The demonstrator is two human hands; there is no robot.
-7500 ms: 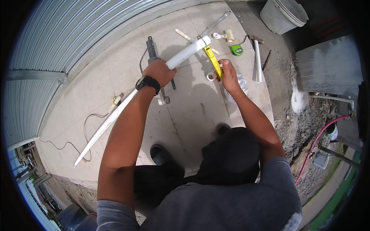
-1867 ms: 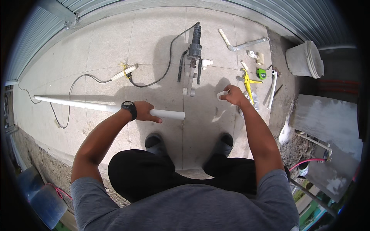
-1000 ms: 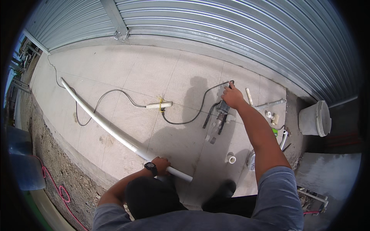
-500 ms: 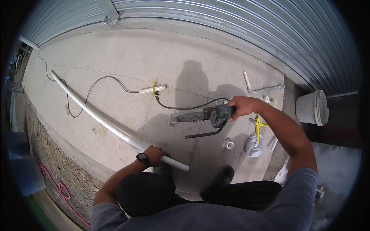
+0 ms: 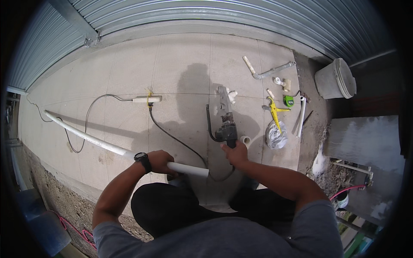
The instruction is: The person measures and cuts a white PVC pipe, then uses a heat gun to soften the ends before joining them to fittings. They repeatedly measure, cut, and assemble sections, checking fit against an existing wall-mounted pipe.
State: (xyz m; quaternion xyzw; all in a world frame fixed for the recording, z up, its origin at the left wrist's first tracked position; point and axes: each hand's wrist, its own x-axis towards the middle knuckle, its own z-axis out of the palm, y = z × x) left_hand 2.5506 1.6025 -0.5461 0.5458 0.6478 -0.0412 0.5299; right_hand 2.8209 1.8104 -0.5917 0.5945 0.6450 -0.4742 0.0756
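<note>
My left hand (image 5: 161, 162), with a black watch at the wrist, is wrapped round a long white plastic pipe (image 5: 189, 169) close to its near end. That pipe runs away to the far left across the floor. In my right hand (image 5: 235, 154) is the handle of a pipe welding iron (image 5: 226, 120), its flat heating plate directed away from me and its black bent stand on the left side. The iron's black cord loops to an extension socket (image 5: 147, 99) tied with yellow string. Beside the handle stands a short white coupling (image 5: 245, 140); another white fitting (image 5: 232, 95) lies beside the plate.
To the right lie a yellow pipe cutter (image 5: 274, 112), a crumpled rag (image 5: 275, 136), a green tape measure (image 5: 288, 101) and white pipe pieces (image 5: 300, 118). Farther off are a grey elbowed pipe (image 5: 271, 71) and a bucket (image 5: 333, 79). A corrugated metal shutter (image 5: 206, 17) closes the far side.
The welding iron has swung from pointing left to pointing away from me, as my right hand came nearer and leftward. My left hand still grips the pipe, whose near end now sits more level.
</note>
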